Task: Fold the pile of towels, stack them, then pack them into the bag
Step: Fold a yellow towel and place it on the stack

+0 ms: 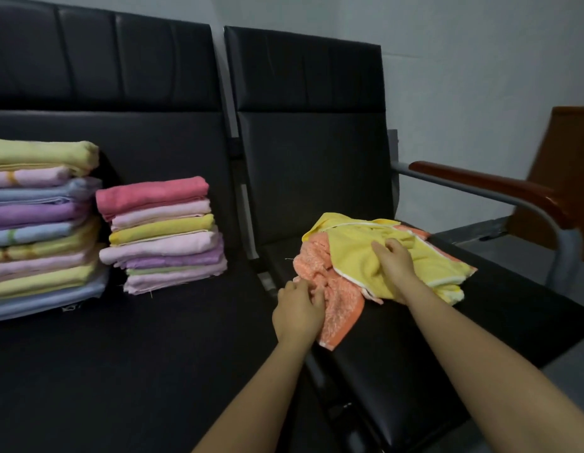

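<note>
Row of black padded seats (153,338) with tall backrests, seen from above and in front; the seating serves as the bench for the work. The right-hand seat (398,338) ends in a grey metal arm capped by a red-brown wooden armrest (487,184). A brown wooden panel (565,165) stands against the grey wall at far right.

Tall stack of folded towels (39,230) at the far left edge of the left seat, in yellow, pink, blue and purple layers, partly cut off by the frame edge. It appears to sit on a dark object, of which only a sliver shows; what that is cannot be told.

Shorter stack of folded towels (163,237) just beside the tall stack to its right, topped by a deep pink towel, with pale pink, yellow and purple below.

Unfolded towels on the right-hand seat, well apart from both stacks: a yellow towel (356,259) with white edging lies crumpled over an orange towel (336,308), whose lower corner reaches toward the seat's front edge.

Right hand (395,266), palm down on the middle of the yellow towel; its grip is bunched into the fabric, fingers curled round a fold.

Left hand (299,312), at the left edge of the orange towel; its grip is pinching that towel's near side, fingers curled into the pile.
</note>
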The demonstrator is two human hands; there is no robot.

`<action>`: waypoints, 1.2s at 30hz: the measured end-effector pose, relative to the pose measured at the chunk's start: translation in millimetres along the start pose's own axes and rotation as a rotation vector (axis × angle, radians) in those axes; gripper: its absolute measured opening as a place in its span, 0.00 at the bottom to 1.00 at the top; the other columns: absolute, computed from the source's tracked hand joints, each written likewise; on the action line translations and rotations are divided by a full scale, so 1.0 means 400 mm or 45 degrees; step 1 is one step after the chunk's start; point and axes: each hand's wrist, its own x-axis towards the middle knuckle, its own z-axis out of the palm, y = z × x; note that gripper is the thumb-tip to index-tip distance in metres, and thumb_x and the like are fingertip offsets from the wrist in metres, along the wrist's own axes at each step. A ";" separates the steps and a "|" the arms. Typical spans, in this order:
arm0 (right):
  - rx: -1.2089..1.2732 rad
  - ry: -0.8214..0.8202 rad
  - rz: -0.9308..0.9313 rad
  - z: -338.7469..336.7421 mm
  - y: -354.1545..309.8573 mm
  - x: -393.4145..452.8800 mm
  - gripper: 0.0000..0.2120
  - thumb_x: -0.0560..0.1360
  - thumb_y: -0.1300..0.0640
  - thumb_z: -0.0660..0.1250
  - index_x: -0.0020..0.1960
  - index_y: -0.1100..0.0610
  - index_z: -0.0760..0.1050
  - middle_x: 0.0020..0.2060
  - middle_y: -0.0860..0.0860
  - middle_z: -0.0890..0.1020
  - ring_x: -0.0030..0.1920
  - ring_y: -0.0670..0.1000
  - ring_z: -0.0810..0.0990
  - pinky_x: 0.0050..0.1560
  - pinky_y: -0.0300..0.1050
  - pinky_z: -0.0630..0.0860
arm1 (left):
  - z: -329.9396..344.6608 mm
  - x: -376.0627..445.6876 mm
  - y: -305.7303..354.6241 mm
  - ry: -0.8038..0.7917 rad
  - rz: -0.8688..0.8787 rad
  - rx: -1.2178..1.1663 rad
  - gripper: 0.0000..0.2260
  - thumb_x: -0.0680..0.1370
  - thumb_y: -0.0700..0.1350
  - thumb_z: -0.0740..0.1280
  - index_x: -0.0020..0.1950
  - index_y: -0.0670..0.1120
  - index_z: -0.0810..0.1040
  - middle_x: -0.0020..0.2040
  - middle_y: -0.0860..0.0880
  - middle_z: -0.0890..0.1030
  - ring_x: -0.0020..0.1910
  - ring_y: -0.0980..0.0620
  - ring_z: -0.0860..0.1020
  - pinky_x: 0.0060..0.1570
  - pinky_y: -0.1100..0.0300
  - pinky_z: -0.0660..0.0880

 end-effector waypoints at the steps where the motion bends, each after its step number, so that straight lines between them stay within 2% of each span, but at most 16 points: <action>1: 0.184 0.026 0.019 -0.019 -0.014 0.000 0.14 0.80 0.48 0.61 0.58 0.57 0.74 0.50 0.52 0.74 0.54 0.56 0.74 0.51 0.49 0.69 | 0.001 0.000 -0.001 -0.001 0.003 0.001 0.15 0.80 0.57 0.58 0.60 0.51 0.76 0.57 0.51 0.74 0.58 0.52 0.71 0.43 0.56 0.73; 3: 0.352 0.091 0.055 -0.063 -0.055 0.001 0.14 0.81 0.52 0.60 0.60 0.59 0.74 0.52 0.55 0.76 0.55 0.56 0.75 0.54 0.49 0.70 | -0.001 -0.002 0.003 -0.004 -0.003 -0.012 0.15 0.80 0.57 0.58 0.59 0.51 0.76 0.57 0.52 0.74 0.58 0.53 0.72 0.44 0.55 0.73; 7: 0.626 0.132 0.020 -0.155 -0.208 0.001 0.07 0.80 0.51 0.62 0.46 0.51 0.75 0.43 0.53 0.79 0.50 0.57 0.79 0.53 0.52 0.77 | -0.011 -0.007 0.010 -0.046 -0.050 -0.075 0.15 0.79 0.57 0.57 0.58 0.52 0.77 0.56 0.53 0.75 0.57 0.54 0.71 0.45 0.57 0.72; 11: 0.909 0.075 -0.172 -0.242 -0.436 -0.041 0.06 0.80 0.55 0.64 0.44 0.51 0.73 0.43 0.52 0.78 0.51 0.54 0.78 0.60 0.53 0.75 | -0.039 -0.016 0.020 -0.123 -0.061 -0.215 0.15 0.80 0.56 0.58 0.55 0.51 0.81 0.54 0.52 0.77 0.55 0.54 0.73 0.45 0.58 0.71; 14: 1.084 -0.083 -0.251 -0.274 -0.594 -0.096 0.04 0.80 0.56 0.64 0.46 0.51 0.73 0.46 0.53 0.78 0.50 0.52 0.78 0.57 0.51 0.77 | -0.075 -0.017 0.019 -0.256 -0.095 -0.529 0.14 0.82 0.52 0.59 0.52 0.47 0.82 0.48 0.51 0.80 0.48 0.56 0.77 0.49 0.57 0.76; 16: 1.172 -0.192 -0.307 -0.274 -0.679 -0.132 0.03 0.80 0.56 0.64 0.48 0.53 0.74 0.46 0.53 0.79 0.49 0.52 0.78 0.55 0.50 0.77 | -0.130 -0.014 0.025 -0.310 -0.230 -0.857 0.15 0.83 0.52 0.57 0.50 0.48 0.81 0.50 0.48 0.82 0.47 0.55 0.79 0.52 0.53 0.76; 18: 1.244 -0.303 -0.341 -0.255 -0.751 -0.168 0.05 0.80 0.56 0.64 0.51 0.57 0.75 0.45 0.54 0.79 0.47 0.51 0.79 0.48 0.47 0.78 | -0.218 -0.008 0.048 -0.174 -0.351 -1.160 0.17 0.84 0.52 0.53 0.48 0.50 0.80 0.53 0.46 0.82 0.47 0.54 0.78 0.45 0.56 0.74; 20: 1.313 -0.427 -0.360 -0.219 -0.811 -0.213 0.11 0.80 0.56 0.64 0.58 0.61 0.74 0.46 0.56 0.80 0.47 0.52 0.80 0.43 0.46 0.80 | -0.332 -0.015 0.076 -0.002 -0.392 -1.447 0.18 0.85 0.52 0.51 0.50 0.48 0.79 0.52 0.45 0.82 0.44 0.55 0.78 0.41 0.57 0.73; 23: 1.357 -0.556 -0.381 -0.147 -0.880 -0.295 0.19 0.80 0.56 0.63 0.67 0.65 0.71 0.51 0.59 0.79 0.50 0.55 0.80 0.43 0.46 0.81 | -0.527 -0.043 0.091 0.109 -0.304 -1.708 0.22 0.83 0.55 0.53 0.62 0.41 0.77 0.41 0.49 0.80 0.38 0.53 0.76 0.46 0.49 0.78; 24: 1.370 -0.599 -0.392 -0.119 -0.896 -0.322 0.19 0.80 0.56 0.64 0.67 0.65 0.71 0.52 0.60 0.79 0.51 0.56 0.80 0.44 0.46 0.81 | -0.591 -0.055 0.087 0.116 -0.274 -1.753 0.22 0.83 0.58 0.53 0.58 0.44 0.78 0.38 0.49 0.79 0.39 0.51 0.76 0.43 0.50 0.77; 27: 1.377 -0.710 -0.424 -0.029 -0.917 -0.415 0.13 0.80 0.57 0.64 0.60 0.62 0.74 0.50 0.59 0.79 0.50 0.55 0.79 0.47 0.47 0.80 | -0.726 -0.069 0.016 0.213 -0.088 -1.801 0.25 0.81 0.62 0.52 0.42 0.46 0.78 0.34 0.47 0.81 0.41 0.46 0.78 0.40 0.55 0.74; 28: 1.331 -0.722 -0.431 0.008 -0.913 -0.448 0.09 0.80 0.57 0.64 0.56 0.61 0.75 0.47 0.57 0.79 0.47 0.54 0.79 0.48 0.47 0.79 | -0.759 -0.079 -0.011 0.213 -0.053 -1.741 0.27 0.81 0.63 0.52 0.44 0.44 0.79 0.36 0.46 0.82 0.41 0.46 0.79 0.42 0.54 0.75; 30: 1.197 -0.706 -0.412 0.093 -0.888 -0.516 0.05 0.79 0.58 0.65 0.48 0.59 0.76 0.41 0.55 0.79 0.44 0.52 0.79 0.51 0.50 0.77 | -0.790 -0.095 -0.082 0.176 -0.039 -1.578 0.31 0.79 0.67 0.53 0.55 0.40 0.79 0.48 0.41 0.83 0.49 0.43 0.81 0.52 0.49 0.78; 32: 0.983 -0.668 -0.378 0.191 -0.840 -0.577 0.07 0.78 0.57 0.66 0.46 0.61 0.76 0.40 0.55 0.79 0.44 0.53 0.78 0.51 0.52 0.77 | -0.793 -0.117 -0.153 0.109 -0.058 -1.462 0.34 0.75 0.71 0.57 0.65 0.45 0.76 0.59 0.43 0.81 0.59 0.44 0.80 0.61 0.46 0.76; 34: 0.728 -0.662 -0.376 0.277 -0.779 -0.638 0.12 0.78 0.54 0.67 0.49 0.64 0.77 0.40 0.56 0.78 0.44 0.54 0.78 0.49 0.53 0.77 | -0.785 -0.152 -0.206 0.079 -0.061 -1.358 0.33 0.74 0.71 0.58 0.69 0.51 0.73 0.62 0.46 0.80 0.60 0.48 0.80 0.59 0.49 0.76; 36: 0.642 -0.705 -0.359 0.343 -0.720 -0.685 0.12 0.77 0.52 0.67 0.44 0.61 0.77 0.38 0.57 0.79 0.43 0.55 0.78 0.50 0.54 0.76 | -0.770 -0.184 -0.253 0.092 -0.117 -1.354 0.27 0.77 0.67 0.57 0.68 0.52 0.74 0.59 0.48 0.82 0.57 0.51 0.81 0.57 0.52 0.77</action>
